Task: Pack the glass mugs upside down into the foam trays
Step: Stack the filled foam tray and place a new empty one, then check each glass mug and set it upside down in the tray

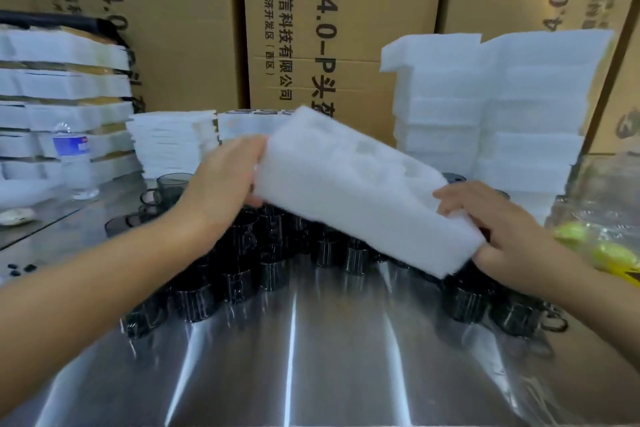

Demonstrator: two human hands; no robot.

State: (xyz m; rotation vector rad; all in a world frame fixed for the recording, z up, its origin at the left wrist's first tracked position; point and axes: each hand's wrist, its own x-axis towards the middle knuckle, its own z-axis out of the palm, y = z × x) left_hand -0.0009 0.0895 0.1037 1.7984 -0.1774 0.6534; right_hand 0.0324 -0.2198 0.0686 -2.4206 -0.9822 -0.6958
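Tilted foam tray [360, 191] gripped at higher end by left hand [225, 180], lower end by right hand [512, 236]; glass mugs [242, 253] beneath.

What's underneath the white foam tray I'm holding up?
Dark glass mugs stand packed together on the shiny metal table below the white foam tray; any directly beneath its middle are covered.

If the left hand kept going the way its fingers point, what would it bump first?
The tray. The left hand holds its end and points right, straight into it. Past the tray the way seems to lead toward the foam stack, but depth is hard to judge.
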